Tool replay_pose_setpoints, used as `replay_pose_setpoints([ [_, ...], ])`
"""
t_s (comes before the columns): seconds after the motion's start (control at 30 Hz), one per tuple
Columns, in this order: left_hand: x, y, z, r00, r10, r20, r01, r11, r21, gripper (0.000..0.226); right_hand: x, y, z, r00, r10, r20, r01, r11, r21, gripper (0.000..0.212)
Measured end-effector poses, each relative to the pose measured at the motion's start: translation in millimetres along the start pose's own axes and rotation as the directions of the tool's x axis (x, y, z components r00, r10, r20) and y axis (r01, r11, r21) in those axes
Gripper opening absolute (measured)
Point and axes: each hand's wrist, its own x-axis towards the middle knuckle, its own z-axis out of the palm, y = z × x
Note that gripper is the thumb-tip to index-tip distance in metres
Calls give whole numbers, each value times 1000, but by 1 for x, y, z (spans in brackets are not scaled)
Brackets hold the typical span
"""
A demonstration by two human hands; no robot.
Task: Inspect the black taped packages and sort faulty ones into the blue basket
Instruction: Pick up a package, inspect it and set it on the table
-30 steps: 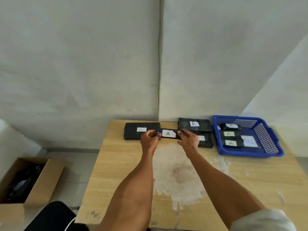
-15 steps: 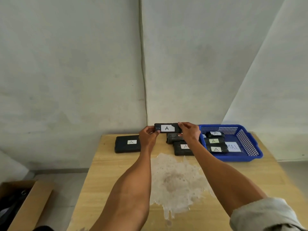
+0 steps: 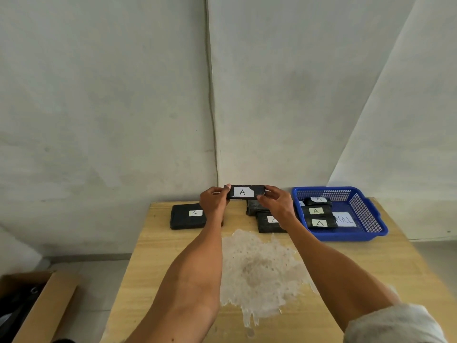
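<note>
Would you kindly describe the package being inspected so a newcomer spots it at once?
Find the wooden table with the blue basket at its right. Left of the basket, the left hand and right hand hold a slim black package by its ends. It alone is raised; its neighbours lie flat.

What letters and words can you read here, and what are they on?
"A": on held package.
"A": on left table package.
"A", partly hidden: centre table package.
"A": back package, middle package, front package in blue basket.
"MALL", start covered: paper sheet in basket.
</note>
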Motion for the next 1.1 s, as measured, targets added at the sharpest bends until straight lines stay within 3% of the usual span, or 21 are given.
replay_pose_setpoints([
  [0.4, -1, 11, 14, 998, 45, 52, -43, 999, -31, 21, 2, -18, -11, 998, -45, -52, 44, 999, -19, 54],
  [0.6, 1, 9, 23, 996, 67, 61, -70, 996, 56, 22, 6, -10, -18, 997, -9, -73, 6, 999, -38, 56],
  [0.77, -1, 6, 29, 987, 73, 142, -74, 997, -2, 12, 6, -7, -22, 993, 56, -106, -59, 998, -30, 52],
  [0.93, -12, 8, 30, 962, -98, 256, 155, 964, -216, 19, 6, -9, -24, 989, 95, -114, -96, 995, 1, 48],
  [1.03, -11, 6, 29, 955, -189, 230, 240, 946, -219, 25, 7, -12, -22, 984, 53, -169, -62, 997, -43, 45],
  [1.1, -6, 3, 30, 962, -195, 189, 237, 944, -229, 23, 9, -13, -19, 983, 57, -172, -56, 998, 16, 33],
])
